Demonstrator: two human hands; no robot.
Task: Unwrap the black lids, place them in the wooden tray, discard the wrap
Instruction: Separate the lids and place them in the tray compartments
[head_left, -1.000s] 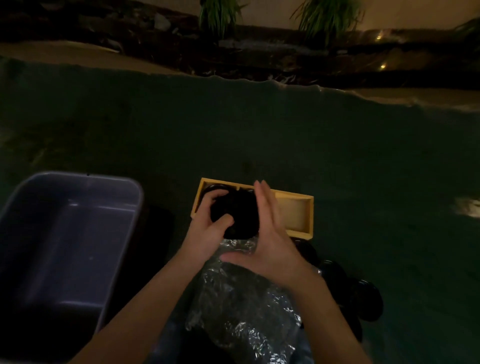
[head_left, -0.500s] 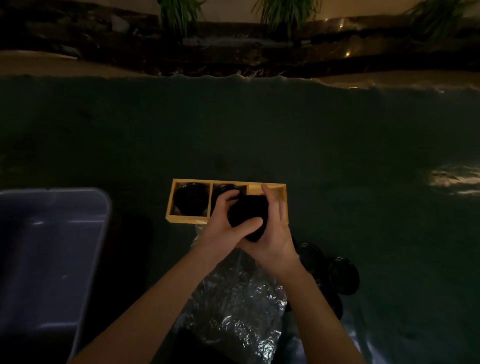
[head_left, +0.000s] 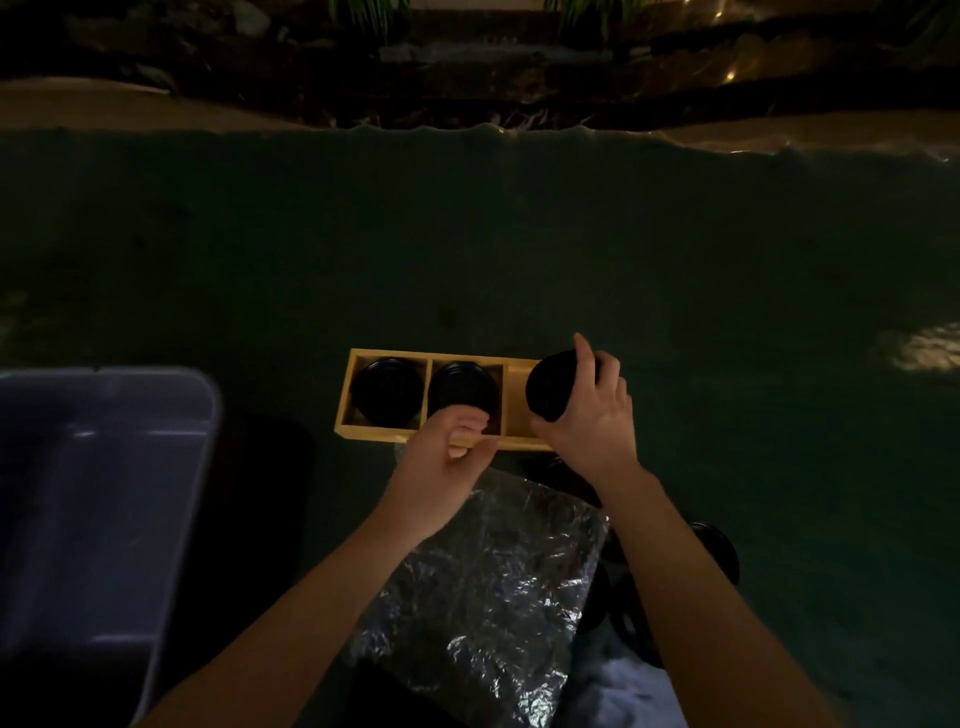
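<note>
A wooden tray (head_left: 358, 364) with three compartments lies on the dark green surface. Black lids (head_left: 387, 388) fill its left compartment and more black lids (head_left: 462, 384) its middle one. My right hand (head_left: 592, 415) grips a stack of black lids (head_left: 550, 387) over the right compartment. My left hand (head_left: 441, 457) is loosely curled at the tray's near edge, in front of the middle compartment, with nothing visible in it. Crinkled clear wrap (head_left: 483, 587) lies below my hands. Loose black lids (head_left: 719, 551) sit to the right of my right forearm.
A large grey plastic bin (head_left: 104, 499) stands at the left, its rim close to my left forearm. The green cloth surface ends in a wavy edge at the back, with plants and stones beyond. The scene is dim.
Both hands held one stack of lids over the tray. My left hand has let go, and my right hand has carried the stack rightward over the right compartment.
</note>
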